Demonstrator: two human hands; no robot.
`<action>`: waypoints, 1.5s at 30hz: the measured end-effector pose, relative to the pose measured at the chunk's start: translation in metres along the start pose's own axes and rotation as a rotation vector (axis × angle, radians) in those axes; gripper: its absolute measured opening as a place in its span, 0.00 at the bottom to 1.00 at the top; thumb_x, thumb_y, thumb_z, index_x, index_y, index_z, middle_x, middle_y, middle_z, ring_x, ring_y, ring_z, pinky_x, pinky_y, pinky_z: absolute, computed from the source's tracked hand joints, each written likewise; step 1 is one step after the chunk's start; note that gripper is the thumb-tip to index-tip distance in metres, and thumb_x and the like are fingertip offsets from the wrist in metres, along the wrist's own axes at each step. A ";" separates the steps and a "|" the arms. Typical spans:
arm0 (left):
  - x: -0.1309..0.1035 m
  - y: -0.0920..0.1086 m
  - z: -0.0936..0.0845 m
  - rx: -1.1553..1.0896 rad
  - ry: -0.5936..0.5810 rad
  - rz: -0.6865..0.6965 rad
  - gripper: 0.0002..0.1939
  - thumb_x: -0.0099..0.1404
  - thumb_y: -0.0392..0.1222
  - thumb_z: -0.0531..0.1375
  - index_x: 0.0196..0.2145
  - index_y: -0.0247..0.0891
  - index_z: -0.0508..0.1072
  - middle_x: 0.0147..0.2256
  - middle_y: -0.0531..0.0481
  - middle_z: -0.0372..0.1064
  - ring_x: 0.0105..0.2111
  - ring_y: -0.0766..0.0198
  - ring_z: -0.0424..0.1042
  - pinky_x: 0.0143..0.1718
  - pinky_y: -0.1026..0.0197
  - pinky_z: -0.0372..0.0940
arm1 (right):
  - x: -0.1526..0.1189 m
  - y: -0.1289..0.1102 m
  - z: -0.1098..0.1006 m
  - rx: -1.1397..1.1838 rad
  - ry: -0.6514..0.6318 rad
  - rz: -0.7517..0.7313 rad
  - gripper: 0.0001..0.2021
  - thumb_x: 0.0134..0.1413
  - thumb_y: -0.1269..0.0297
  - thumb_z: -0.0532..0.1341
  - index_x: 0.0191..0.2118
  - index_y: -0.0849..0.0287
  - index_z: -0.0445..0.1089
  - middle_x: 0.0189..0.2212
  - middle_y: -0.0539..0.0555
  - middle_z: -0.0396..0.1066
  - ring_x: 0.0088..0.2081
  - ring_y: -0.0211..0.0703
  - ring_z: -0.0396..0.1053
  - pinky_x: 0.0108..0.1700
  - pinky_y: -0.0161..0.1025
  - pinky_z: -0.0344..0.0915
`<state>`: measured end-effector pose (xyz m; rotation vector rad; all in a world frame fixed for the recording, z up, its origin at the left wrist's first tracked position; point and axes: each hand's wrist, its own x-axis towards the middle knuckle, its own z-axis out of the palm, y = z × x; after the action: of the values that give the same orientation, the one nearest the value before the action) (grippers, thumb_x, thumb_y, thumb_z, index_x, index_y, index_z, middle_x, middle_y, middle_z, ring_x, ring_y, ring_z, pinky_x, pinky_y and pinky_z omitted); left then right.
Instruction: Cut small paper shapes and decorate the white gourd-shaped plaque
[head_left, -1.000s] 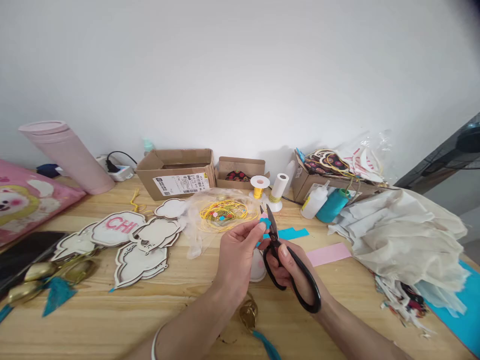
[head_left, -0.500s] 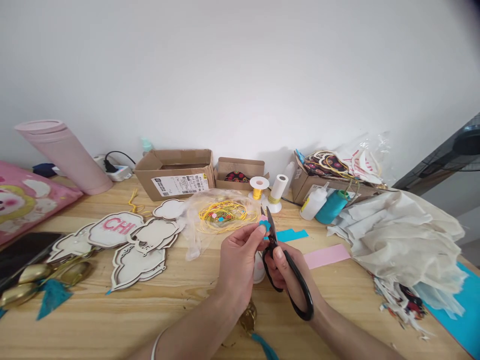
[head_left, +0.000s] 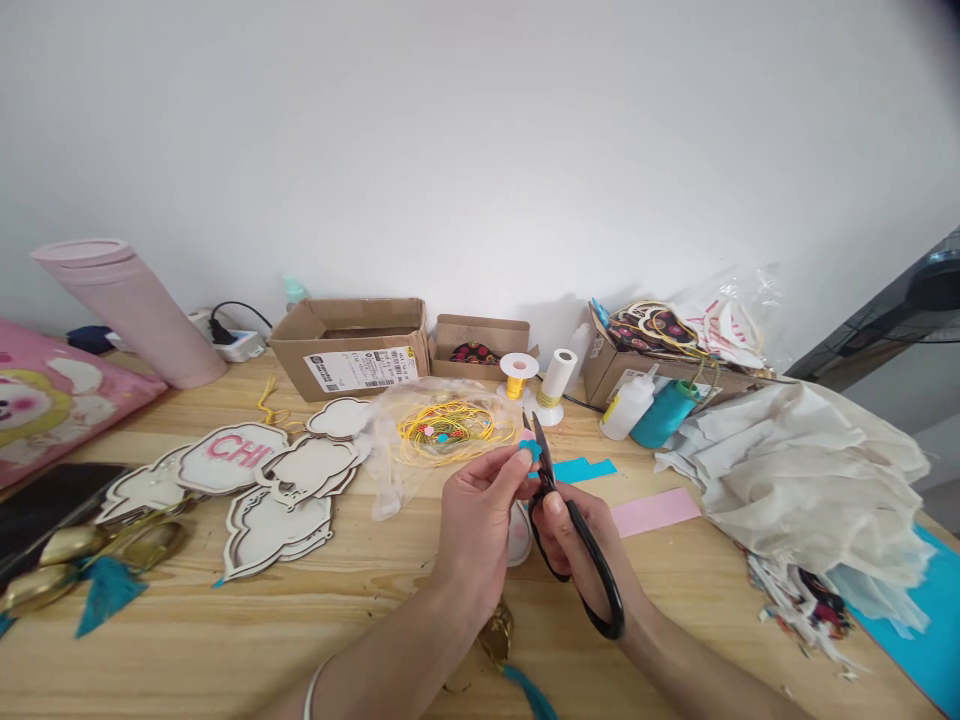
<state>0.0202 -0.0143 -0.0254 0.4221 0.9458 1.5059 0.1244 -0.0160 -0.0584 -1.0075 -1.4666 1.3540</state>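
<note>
Between thumb and fingertips, my left hand (head_left: 480,515) pinches a small blue piece (head_left: 530,449), with a bit of pink showing behind it. Black-handled scissors (head_left: 592,560) are gripped in my right hand (head_left: 574,530), their blades slightly apart and pointing away from me beside the blue piece. A blue strip (head_left: 586,470) lies just past my right hand, and a pink strip (head_left: 654,512) to its right. Under my wrists is a brass-coloured ornament (head_left: 496,635) with a blue tassel, partly hidden. A pale rounded item between my hands is mostly covered.
White cloud-shaped plaques (head_left: 277,530) lie at the left. Yellow cord (head_left: 454,432) sits on a clear bag in the middle. Behind stand a cardboard box (head_left: 349,350), a yellow thread spool (head_left: 517,375) and a glue bottle (head_left: 628,405). Crumpled cream fabric (head_left: 810,490) is heaped right.
The scissors' handles have shifted very slightly, the blades looking a little closer together. My left hand keeps its pinch on the blue piece in almost the same place.
</note>
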 end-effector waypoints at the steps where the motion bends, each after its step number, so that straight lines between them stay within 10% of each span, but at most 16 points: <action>1: 0.000 0.000 0.000 -0.009 0.006 0.000 0.07 0.45 0.38 0.68 0.24 0.35 0.77 0.19 0.53 0.71 0.21 0.73 0.66 0.27 0.70 0.63 | 0.000 -0.001 -0.001 0.001 0.001 -0.004 0.23 0.51 0.44 0.54 0.30 0.64 0.67 0.17 0.46 0.47 0.19 0.31 0.44 0.18 0.30 0.44; 45: 0.017 0.021 -0.020 0.383 -0.274 -0.056 0.04 0.48 0.39 0.65 0.24 0.36 0.78 0.24 0.49 0.73 0.28 0.66 0.69 0.33 0.63 0.62 | 0.013 -0.035 -0.057 -0.320 -0.394 0.021 0.24 0.50 0.44 0.53 0.27 0.64 0.68 0.16 0.44 0.45 0.17 0.29 0.42 0.17 0.31 0.38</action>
<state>-0.0111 -0.0027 -0.0260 0.8479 1.0159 1.1772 0.1753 0.0103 -0.0215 -0.9897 -2.0215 1.4166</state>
